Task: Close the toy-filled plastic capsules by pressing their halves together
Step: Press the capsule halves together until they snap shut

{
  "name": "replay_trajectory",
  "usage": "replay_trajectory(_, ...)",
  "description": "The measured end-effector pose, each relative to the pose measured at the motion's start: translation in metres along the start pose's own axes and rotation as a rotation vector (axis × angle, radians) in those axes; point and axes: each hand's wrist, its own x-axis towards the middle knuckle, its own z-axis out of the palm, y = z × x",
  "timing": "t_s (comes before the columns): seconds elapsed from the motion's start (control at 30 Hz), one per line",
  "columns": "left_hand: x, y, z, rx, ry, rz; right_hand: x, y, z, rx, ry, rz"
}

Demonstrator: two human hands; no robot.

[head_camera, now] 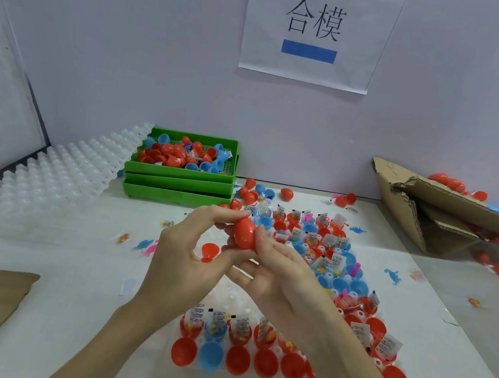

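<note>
A red capsule [245,233] is held above the middle of the table [69,259], grasped between the left hand [190,251] and the right hand [275,267] from opposite sides, probably so the halves can be squeezed together. Below and to the right, open filled halves [323,248] are kept upright in a white tray [225,298], within reach. Green bins [179,175] of loose halves are stacked farther back.

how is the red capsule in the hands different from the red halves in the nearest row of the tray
The red capsule is joined into a whole egg; the nearest-row red halves are open cups. The capsule is held above the table by the left hand and right hand; the halves sit in the white tray. Both are the same red plastic.
</note>
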Motion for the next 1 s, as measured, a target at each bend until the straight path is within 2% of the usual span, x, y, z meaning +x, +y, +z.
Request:
replay_trajectory(0.13, 0.003, -0.002, 0.000, -0.107, -0.071, -0.067, 0.000, 0.001, -0.001, -0.062, 0.061, -0.097)
replay_trajectory(0.2, 0.005, -0.004, 0.001, -0.115, -0.158, -0.099, 0.000, 0.002, -0.002, -0.245, 0.150, -0.195)
replay_trajectory(0.27, 0.007, -0.009, 0.001, -0.153, -0.248, -0.113, 0.000, 0.004, -0.004, -0.549, 0.281, -0.318)
replay_trajectory(0.33, 0.006, -0.012, 0.002, -0.271, -0.289, -0.211, 0.001, 0.008, -0.006, -0.840, 0.398, -0.424)
replay_trajectory(0.4, 0.005, -0.011, 0.005, -0.430, -0.291, -0.338, 0.001, 0.012, -0.008, -0.979, 0.467, -0.481)
replay_trajectory(0.5, 0.002, -0.012, 0.013, -0.676, -0.239, -0.436, 0.003, 0.013, -0.010, -1.081, 0.519, -0.537)
replay_trajectory(0.57, 0.002, -0.009, 0.016, -0.693, -0.199, -0.471, 0.003, 0.014, -0.012, -1.155, 0.525, -0.563)
replay_trajectory(0.67, 0.001, -0.012, 0.017, -0.520, -0.147, -0.465, 0.003, 0.016, -0.013, -1.273, 0.448, -0.557)
replay_trajectory(0.77, 0.003, -0.015, 0.012, -0.585, -0.187, -0.503, 0.001, 0.012, -0.016, -1.426, 0.360, -0.570)
replay_trajectory(1.0, 0.003, -0.012, 0.011, -0.589, -0.225, -0.504, 0.002, 0.009, -0.019, -1.643, 0.352, -0.677)
